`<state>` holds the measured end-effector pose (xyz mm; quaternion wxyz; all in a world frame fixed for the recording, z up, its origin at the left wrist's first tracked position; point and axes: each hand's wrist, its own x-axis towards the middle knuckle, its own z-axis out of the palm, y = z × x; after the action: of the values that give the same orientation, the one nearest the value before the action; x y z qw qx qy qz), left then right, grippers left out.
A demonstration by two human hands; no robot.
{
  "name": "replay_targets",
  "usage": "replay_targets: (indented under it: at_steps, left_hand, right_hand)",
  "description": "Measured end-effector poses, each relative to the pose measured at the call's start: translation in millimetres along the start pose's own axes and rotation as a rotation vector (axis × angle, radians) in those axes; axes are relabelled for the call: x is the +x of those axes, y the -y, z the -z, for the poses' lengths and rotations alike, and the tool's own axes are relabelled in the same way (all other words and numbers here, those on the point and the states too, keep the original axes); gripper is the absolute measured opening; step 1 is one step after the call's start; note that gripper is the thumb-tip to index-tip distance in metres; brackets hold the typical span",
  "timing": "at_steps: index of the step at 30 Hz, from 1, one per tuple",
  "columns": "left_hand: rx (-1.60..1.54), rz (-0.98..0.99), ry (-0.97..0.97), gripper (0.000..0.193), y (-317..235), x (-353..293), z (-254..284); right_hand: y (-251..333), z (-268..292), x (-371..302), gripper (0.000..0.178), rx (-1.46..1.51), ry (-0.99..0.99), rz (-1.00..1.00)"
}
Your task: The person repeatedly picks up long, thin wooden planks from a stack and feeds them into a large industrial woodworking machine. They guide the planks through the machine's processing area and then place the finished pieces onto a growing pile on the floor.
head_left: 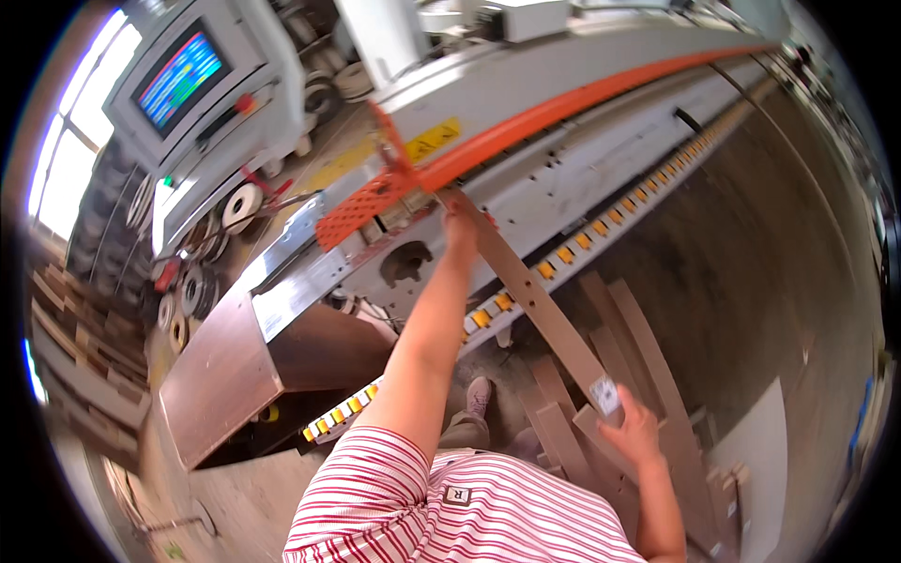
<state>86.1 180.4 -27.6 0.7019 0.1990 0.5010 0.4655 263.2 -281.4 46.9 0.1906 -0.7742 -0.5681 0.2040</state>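
A long narrow brown board (537, 298) with a few small holes slants from the machine down towards my right side. My left hand (460, 227) is at its far end, closed against the board's edge just beside the orange guard (361, 208). The fingertips there are partly blurred. At the near end my right hand (634, 430) holds the board, next to a white printed label (604, 395) stuck on its face. The far part of the board lies across the machine's grey bed (554, 183).
Yellow rollers (564, 255) line the machine's near edge. An orange rail (582, 97) runs along its housing. Several brown boards (649, 342) are stacked below on the right. A control panel with a lit screen (182, 79) stands at the far left, with tape rolls (242, 206) beneath.
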Motion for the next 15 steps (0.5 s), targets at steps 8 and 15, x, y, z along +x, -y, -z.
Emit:
replay_targets:
  at_steps: [8, 15]
  left_hand:
    - [0.398, -0.316, 0.221, 0.034, 14, -37, 29]
    - [0.764, -0.392, 0.568, 0.031, 52, -234, 70]
  right_hand:
    - [-59, 21, -101, 0.049, -0.175, -0.533, -0.183]
    - [-124, -29, -197, 0.049, -0.417, -0.155, -0.381]
